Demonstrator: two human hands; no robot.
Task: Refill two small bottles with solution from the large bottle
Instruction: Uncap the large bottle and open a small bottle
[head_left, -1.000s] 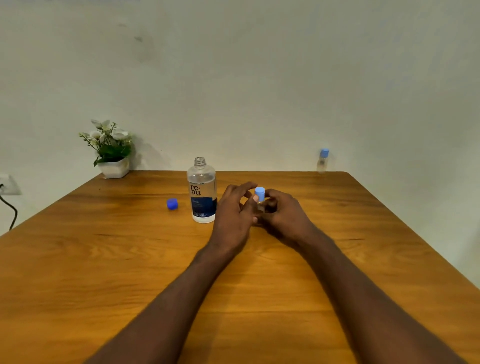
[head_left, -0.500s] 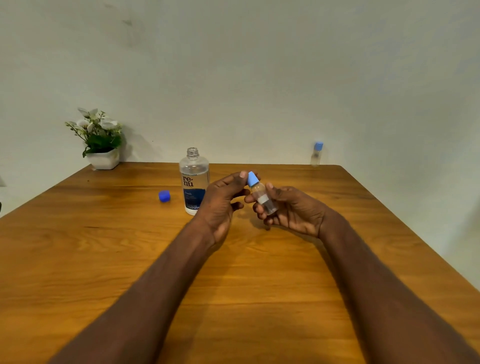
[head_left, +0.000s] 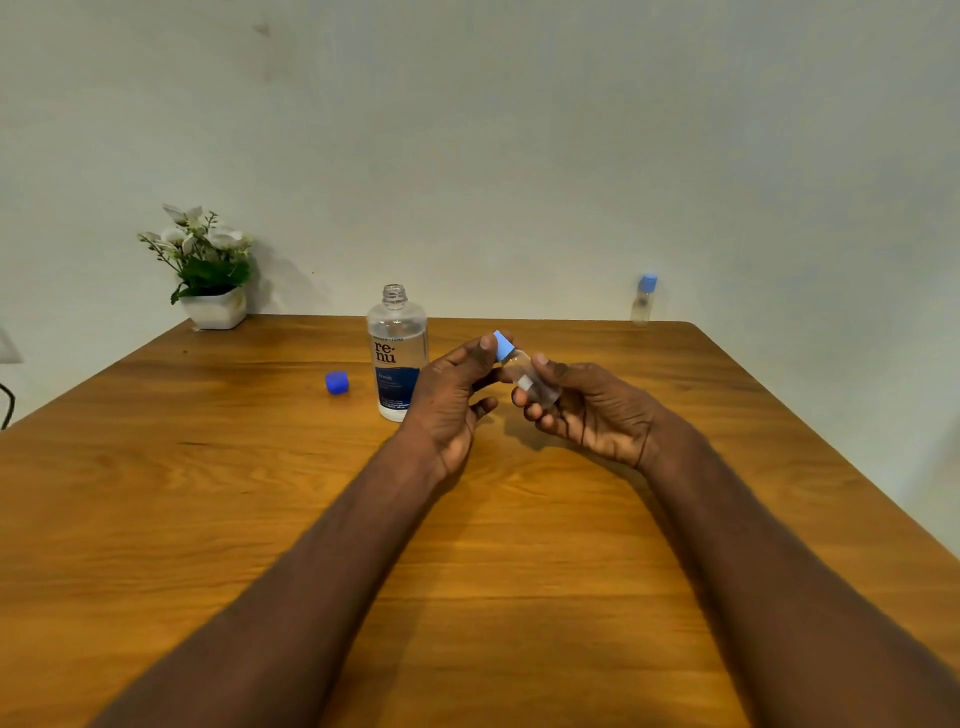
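A person sits at a wooden table (head_left: 519, 571), both bare forearms reaching forward over it. The right hand (head_left: 587, 410) cradles a small clear bottle (head_left: 535, 382), tilted with its top leaning up and to the left, fingers curled under and around its body. The left hand (head_left: 452, 395) pinches the bottle's light blue cap (head_left: 502, 345) between thumb and fingertips; the cap sits on the bottle. Both hands hang a little above the table, near its middle.

Just left of the left hand stands the large bottle (head_left: 397, 353) of solution, upright and open, part full of clear liquid. Its dark blue cap (head_left: 336, 382) lies on the table further left. A second small bottle (head_left: 643, 300), capped in light blue, stands at the far right edge of the table. A potted plant (head_left: 205, 265) with white flowers sits at the far left corner.

The step in hand appears to be working the cap of the first small bottle, most likely unscrewing it before filling, though closing cannot be ruled out; how full it is cannot be told. If unscrewing, the next move calls for twisting the cap off, setting it down, then keeping the small bottle steady while lifting the large one to pour carefully into the narrow neck.
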